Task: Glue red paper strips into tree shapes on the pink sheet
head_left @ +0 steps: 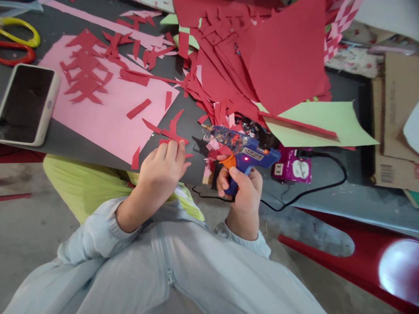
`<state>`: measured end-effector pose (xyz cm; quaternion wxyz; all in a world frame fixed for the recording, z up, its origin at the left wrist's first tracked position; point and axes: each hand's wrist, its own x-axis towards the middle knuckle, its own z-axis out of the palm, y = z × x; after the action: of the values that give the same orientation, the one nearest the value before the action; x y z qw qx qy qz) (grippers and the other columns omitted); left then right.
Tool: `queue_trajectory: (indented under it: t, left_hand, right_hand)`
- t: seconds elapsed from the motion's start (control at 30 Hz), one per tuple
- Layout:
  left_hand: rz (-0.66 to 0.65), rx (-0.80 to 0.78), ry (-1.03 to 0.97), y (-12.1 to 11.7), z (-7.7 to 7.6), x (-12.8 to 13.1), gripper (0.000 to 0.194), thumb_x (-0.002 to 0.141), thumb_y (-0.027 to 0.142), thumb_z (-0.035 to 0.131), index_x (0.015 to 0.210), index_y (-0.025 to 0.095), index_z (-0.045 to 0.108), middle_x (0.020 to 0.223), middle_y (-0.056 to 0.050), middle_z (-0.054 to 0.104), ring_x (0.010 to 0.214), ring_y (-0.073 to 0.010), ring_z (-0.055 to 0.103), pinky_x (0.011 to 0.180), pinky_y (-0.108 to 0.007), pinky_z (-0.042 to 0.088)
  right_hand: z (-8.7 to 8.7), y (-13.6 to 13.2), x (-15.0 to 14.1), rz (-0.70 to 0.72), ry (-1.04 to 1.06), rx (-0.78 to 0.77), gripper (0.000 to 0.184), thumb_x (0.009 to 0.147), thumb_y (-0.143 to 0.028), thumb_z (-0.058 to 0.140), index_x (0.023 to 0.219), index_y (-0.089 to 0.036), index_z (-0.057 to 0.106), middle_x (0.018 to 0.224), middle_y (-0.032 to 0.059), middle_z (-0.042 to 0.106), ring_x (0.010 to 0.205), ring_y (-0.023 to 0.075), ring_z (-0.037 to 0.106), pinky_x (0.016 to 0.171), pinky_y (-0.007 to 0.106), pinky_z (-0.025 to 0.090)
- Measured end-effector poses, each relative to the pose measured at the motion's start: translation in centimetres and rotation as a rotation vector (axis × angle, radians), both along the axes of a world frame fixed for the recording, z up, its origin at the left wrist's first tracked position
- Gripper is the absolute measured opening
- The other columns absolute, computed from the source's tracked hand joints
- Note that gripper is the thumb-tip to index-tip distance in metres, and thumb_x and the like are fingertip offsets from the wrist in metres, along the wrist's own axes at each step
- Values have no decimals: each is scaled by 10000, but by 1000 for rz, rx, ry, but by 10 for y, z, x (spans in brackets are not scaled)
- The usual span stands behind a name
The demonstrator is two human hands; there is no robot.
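My right hand (244, 187) is wrapped round the handle of a blue glue gun (244, 155), a finger by its orange trigger (228, 161). A small red light glows on the gun's side, and its nozzle points left. My left hand (163, 165) is closed at the table edge, its bent fingertips pressing on a red paper strip (165, 141). Just beyond those fingers lies a curved red paper cutout (175, 124). The palm side of my left hand is hidden. On the pink paper sheet (108, 126) rests a layered red paper figure (87, 69).
A phone (26, 104) and scissors (19, 39) lie at left. Red paper sheets (284, 56) are piled at the back, a light green sheet (314, 124) nearer. The gun's black cord (314, 189) loops by a purple power adapter (291, 165). Cardboard (399, 117) stands at right.
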<state>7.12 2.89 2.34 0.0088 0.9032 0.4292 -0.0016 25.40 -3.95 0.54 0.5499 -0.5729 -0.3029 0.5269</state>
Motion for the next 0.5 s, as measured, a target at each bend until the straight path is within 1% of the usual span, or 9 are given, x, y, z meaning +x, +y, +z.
queue_trajectory:
  t: [0.1, 0.2, 0.3, 0.37, 0.43, 0.5]
  left_hand:
    - [3, -29, 17, 0, 2, 1, 488, 1057, 365, 347, 1431, 102, 519, 1078, -161, 649, 997, -249, 614, 798, -331, 496]
    - [7, -47, 6, 0, 2, 1, 471, 1051, 385, 364, 1444, 181, 524, 1107, -161, 641, 985, -255, 615, 784, -343, 499]
    - [23, -71, -21, 0, 0, 1, 450, 1036, 390, 404, 1442, 240, 526, 1141, -160, 632, 986, -269, 611, 788, -368, 505]
    - [33, -84, -29, 0, -1, 1, 476, 1027, 394, 426, 1456, 206, 509, 1139, -171, 631, 1002, -282, 607, 795, -380, 510]
    - [46, -89, -25, 1, 0, 1, 517, 1021, 385, 437, 1463, 120, 489, 1126, -192, 632, 1028, -295, 601, 807, -385, 513]
    - [50, -86, -17, 2, 1, 1, 533, 1021, 367, 437, 1450, 55, 484, 1127, -209, 631, 1048, -300, 598, 825, -384, 513]
  right_hand:
    - [1, 1, -1, 7, -6, -1, 367, 834, -387, 623, 540, -205, 497, 453, -46, 469, 340, 82, 451, 309, 194, 284]
    - [2, 2, -3, -8, 1, -3, 319, 830, -384, 632, 589, -209, 520, 460, -55, 480, 344, 83, 451, 317, 194, 309]
    - [3, 3, -5, -12, 2, 7, 303, 833, -378, 636, 606, -203, 538, 467, -57, 492, 350, 81, 462, 321, 189, 304]
    - [5, 3, -6, -27, -31, 2, 306, 831, -391, 641, 611, -202, 545, 462, -57, 492, 347, 82, 457, 315, 190, 282]
    - [7, 1, -7, -44, -103, -18, 332, 840, -408, 635, 598, -203, 539, 459, -51, 498, 350, 83, 455, 319, 196, 269]
    - [11, -3, -8, -42, -221, -39, 372, 863, -411, 610, 565, -203, 528, 459, -36, 512, 366, 86, 470, 346, 206, 291]
